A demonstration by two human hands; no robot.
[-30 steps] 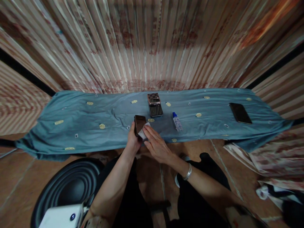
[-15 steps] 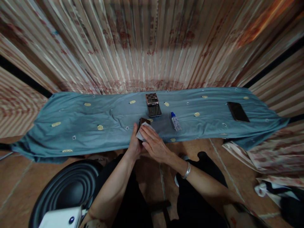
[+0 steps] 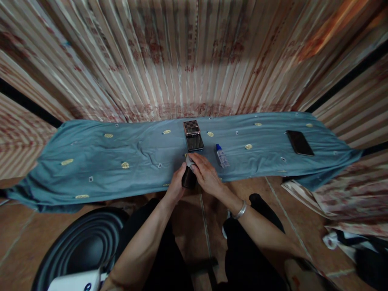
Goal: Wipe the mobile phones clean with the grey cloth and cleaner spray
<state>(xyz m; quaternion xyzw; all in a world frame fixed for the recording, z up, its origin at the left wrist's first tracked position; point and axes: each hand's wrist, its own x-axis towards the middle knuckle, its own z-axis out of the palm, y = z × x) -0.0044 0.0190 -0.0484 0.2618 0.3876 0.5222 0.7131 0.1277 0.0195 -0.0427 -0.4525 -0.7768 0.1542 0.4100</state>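
Grip of your left hand (image 3: 176, 184) is clamped on one dark flat object (image 3: 188, 180) at the near edge of the blue-draped table (image 3: 269, 157); your right hand (image 3: 207, 173) presses one whitish cloth (image 3: 189, 161) to its far end. Three things lie farther out: one unfolded phone (image 3: 194, 136), one blue-capped bottle (image 3: 222, 157), one dark slab (image 3: 300, 142).

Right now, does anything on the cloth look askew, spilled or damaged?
Nothing looks spilled or damaged. Mildly untidy: the teal cloth is rumpled left of the middle, and the capped bottle lies on its side. The dark item in the left hand is partly hidden, so its condition is unclear.
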